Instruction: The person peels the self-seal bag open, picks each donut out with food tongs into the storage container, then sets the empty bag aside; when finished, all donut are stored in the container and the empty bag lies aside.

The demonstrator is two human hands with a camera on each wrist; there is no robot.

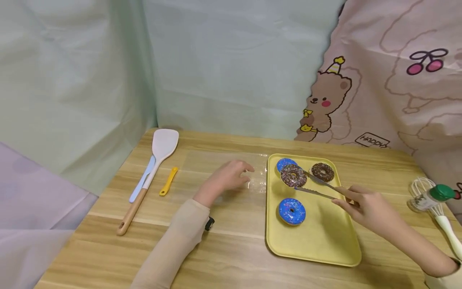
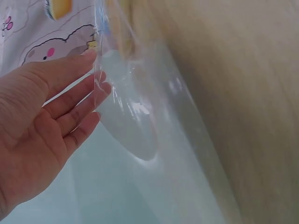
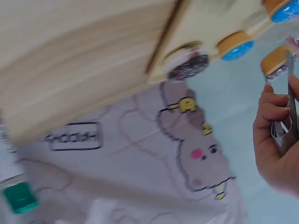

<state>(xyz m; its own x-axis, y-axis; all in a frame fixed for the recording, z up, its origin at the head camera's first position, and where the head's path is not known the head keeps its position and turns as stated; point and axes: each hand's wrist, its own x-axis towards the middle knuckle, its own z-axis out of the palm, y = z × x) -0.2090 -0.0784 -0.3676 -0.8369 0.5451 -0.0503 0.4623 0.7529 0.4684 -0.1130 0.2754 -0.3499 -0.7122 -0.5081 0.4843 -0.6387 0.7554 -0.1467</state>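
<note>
My right hand (image 1: 371, 204) holds metal tongs (image 1: 317, 194). Between the tong tips is a chocolate doughnut with sprinkles (image 1: 287, 171), raised above the yellow tray (image 1: 314, 247); the right wrist view also shows it there. It overlaps a blue-iced doughnut (image 1: 283, 162) at the tray's far left. Another blue doughnut (image 1: 298, 216) and a chocolate one (image 1: 327, 173) lie on the tray. Left of the tray, my left hand (image 1: 231, 176) is at the mouth of a clear plastic bag (image 2: 135, 105), thumb and fingers apart, fingertips right at the film's edge.
On the left lie a white spatula with a wooden handle (image 1: 135, 210), a light blue spreader (image 1: 138, 188) and a small yellow tool (image 1: 168, 182). A whisk (image 1: 447, 230) and a green-capped shaker (image 1: 426, 200) are at the right. Printed cloth (image 1: 379, 100) hangs behind the table.
</note>
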